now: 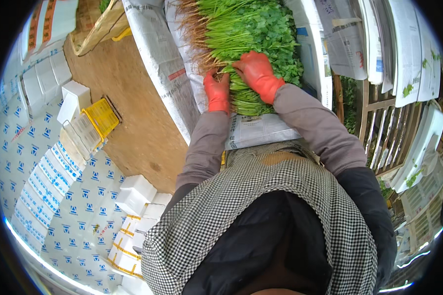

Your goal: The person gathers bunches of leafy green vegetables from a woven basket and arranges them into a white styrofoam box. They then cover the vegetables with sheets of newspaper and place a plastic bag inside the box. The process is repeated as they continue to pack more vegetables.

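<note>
Rows of leafy green herbs with long stems and brown roots, resembling coriander (243, 33), lie on newspaper (262, 129) in front of me. Their roots point left and their leaves right. My left hand (217, 90), in a red rubber glove, is at the root ends near the lower left of the pile, its thumb and fingers curled around some roots. My right hand (258, 75), in a matching glove, rests on the stems and leaves just to the right, fingers bent down. Whether its fingertips grip any stems is hidden.
More newspaper sheets (354, 44) hang or lie at the right, above a slatted metal rack (387, 125). At left, a yellow plastic crate (101, 117) stands on the brown floor (144, 110) beside white foam boxes (74, 99). Taped white boxes (127, 236) are stacked at lower left.
</note>
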`<state>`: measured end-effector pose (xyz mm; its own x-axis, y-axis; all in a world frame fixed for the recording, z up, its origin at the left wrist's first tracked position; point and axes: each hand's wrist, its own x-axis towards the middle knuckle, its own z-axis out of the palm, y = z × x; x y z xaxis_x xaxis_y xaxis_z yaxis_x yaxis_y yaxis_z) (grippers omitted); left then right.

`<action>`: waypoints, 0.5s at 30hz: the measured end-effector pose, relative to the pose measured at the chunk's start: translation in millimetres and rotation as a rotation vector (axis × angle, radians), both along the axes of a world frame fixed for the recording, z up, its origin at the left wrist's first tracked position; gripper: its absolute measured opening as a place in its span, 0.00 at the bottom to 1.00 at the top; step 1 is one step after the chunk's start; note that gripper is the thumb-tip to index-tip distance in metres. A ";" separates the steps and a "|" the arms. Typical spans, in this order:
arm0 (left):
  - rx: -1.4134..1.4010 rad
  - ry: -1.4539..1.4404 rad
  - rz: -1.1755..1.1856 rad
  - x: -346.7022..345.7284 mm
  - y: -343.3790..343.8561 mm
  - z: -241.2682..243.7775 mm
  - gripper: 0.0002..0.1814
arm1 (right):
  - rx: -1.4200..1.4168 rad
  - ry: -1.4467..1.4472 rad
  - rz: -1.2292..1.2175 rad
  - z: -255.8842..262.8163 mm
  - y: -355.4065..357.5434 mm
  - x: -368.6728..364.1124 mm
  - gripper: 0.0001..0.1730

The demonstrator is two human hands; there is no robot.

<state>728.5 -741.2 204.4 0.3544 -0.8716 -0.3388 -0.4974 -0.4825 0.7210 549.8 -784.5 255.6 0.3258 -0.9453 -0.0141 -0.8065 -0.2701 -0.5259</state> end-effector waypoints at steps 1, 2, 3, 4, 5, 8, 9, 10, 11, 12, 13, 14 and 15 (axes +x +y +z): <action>-0.034 0.002 -0.005 -1.2 2.4 -2.1 0.18 | -0.027 -0.005 -0.001 -2.4 -1.7 3.6 0.09; -0.068 0.003 -0.010 -1.9 4.5 -4.1 0.17 | -0.029 -0.019 -0.010 -4.2 -2.0 4.9 0.12; -0.105 0.001 -0.014 -2.8 2.9 -0.2 0.15 | -0.022 -0.029 0.004 -2.7 -4.3 7.1 0.13; -0.060 0.134 0.054 -3.5 2.6 4.6 0.12 | -0.015 -0.039 0.018 -1.5 -6.1 8.7 0.14; -0.108 0.084 0.023 -5.1 4.0 10.1 0.12 | -0.008 -0.048 0.031 -0.6 -7.3 10.6 0.15; -0.211 -0.004 -0.102 -17.1 -1.2 45.6 0.12 | 0.065 -0.143 0.050 -11.9 -7.1 9.8 0.18; -0.224 -0.005 -0.143 -11.8 -2.1 48.9 0.12 | 0.076 -0.181 0.064 -11.2 -10.3 10.2 0.18; -0.236 -0.005 -0.187 -8.8 -3.7 50.4 0.12 | 0.273 -0.241 -0.028 -9.6 -11.1 9.6 0.17; -0.283 0.003 -0.174 -7.2 -2.7 43.6 0.11 | 0.470 -0.298 -0.123 -7.4 -9.7 8.5 0.16; -0.330 0.006 -0.159 -2.0 2.5 30.8 0.11 | 0.667 -0.356 -0.215 -3.6 -10.1 10.1 0.16; -0.378 0.012 -0.151 0.0 3.3 24.5 0.11 | 0.710 -0.546 -0.358 -5.1 -10.5 9.6 0.15; -0.336 -0.066 -0.126 2.0 4.5 18.6 0.09 | 0.749 -0.738 -0.501 -8.7 -8.9 8.3 0.15; -0.321 -0.035 -0.032 3.6 5.6 12.6 0.08 | 0.782 -0.929 -0.637 -4.0 -12.4 6.9 0.16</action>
